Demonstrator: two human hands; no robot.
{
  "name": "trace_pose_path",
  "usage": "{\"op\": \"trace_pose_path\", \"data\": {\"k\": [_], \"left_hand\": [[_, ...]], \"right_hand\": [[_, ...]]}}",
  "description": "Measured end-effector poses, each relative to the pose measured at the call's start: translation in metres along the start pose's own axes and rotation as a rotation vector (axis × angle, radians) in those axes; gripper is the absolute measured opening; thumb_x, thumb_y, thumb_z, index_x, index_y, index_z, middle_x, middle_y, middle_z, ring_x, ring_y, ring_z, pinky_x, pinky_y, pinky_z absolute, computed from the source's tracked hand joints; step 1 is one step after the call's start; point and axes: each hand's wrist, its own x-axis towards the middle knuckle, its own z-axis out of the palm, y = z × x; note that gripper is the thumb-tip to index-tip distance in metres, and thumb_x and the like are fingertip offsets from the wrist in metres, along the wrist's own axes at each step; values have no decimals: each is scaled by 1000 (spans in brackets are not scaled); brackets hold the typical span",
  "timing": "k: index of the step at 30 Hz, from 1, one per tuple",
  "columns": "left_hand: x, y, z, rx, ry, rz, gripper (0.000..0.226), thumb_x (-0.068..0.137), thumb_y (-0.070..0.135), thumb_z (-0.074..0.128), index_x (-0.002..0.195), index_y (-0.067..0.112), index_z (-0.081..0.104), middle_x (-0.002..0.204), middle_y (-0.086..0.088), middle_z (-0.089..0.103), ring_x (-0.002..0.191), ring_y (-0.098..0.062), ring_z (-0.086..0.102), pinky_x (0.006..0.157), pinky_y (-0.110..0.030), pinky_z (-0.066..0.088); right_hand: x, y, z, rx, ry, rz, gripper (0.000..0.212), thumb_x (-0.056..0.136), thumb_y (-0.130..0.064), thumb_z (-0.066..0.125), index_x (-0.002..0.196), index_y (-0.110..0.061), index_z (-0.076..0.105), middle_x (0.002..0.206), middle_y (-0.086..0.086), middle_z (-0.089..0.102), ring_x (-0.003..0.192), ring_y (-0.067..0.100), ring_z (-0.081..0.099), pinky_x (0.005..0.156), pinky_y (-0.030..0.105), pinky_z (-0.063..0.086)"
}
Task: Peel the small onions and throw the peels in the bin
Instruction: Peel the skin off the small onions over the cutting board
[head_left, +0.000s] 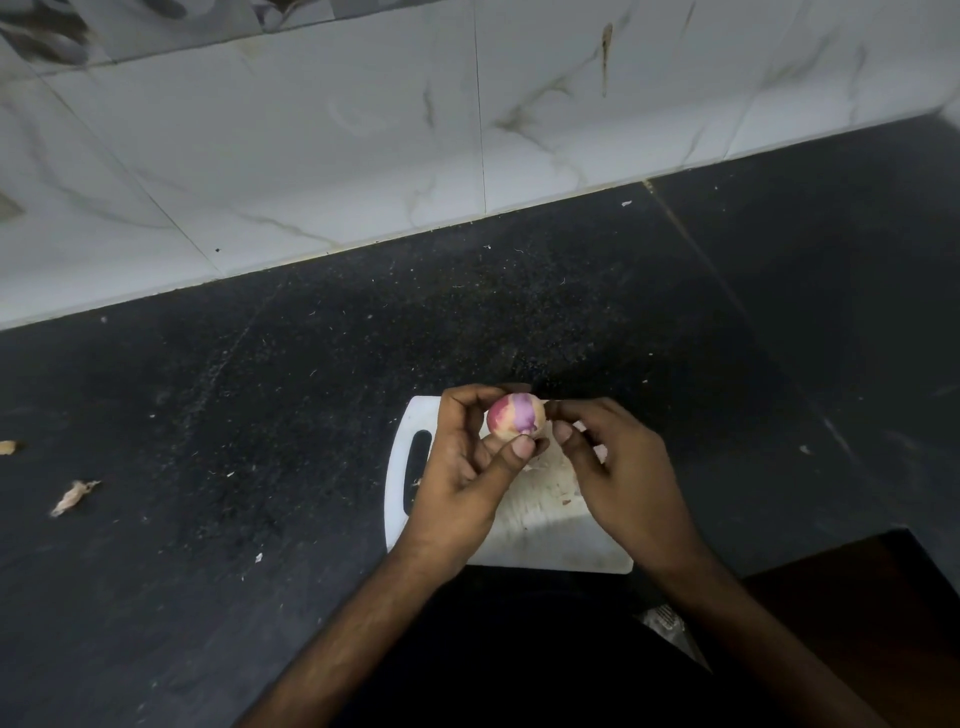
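A: Onion?
B: Small onion (516, 421), mostly peeled, pinched between left hand (467, 467) thumb and curled fingers, above the white cutting board (545, 540).
A: Right hand (618, 467)?
B: Fingertips curled, touching the onion's right side; can't tell if they're gripping skin.
A: Peels?
B: Two scraps (75, 496) well left of the fingers, on the dark counter (260, 415).

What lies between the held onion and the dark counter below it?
In the head view, the white cutting board lies under the onion, on the counter.
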Motion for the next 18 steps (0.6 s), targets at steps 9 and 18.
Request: {"op": "trace_pose_path", "data": {"k": [9, 18], "left_hand": [[1, 3, 2, -45, 40, 48, 41, 83, -8, 66, 115, -5, 42, 114, -11, 68, 99, -16, 72, 84, -31, 58], [3, 2, -3, 25, 9, 108, 42, 81, -16, 67, 113, -11, 41, 117, -22, 61, 107, -14, 67, 85, -26, 55]], "right_hand": [[-2, -24, -8, 6, 161, -253, 16, 93, -14, 76, 109, -16, 78, 102, -10, 73, 90, 4, 69, 69, 18, 54], [1, -19, -16, -48, 191, -345, 18, 93, -22, 73, 105, -13, 82, 100, -3, 79, 91, 11, 74, 76, 34, 60]]}}
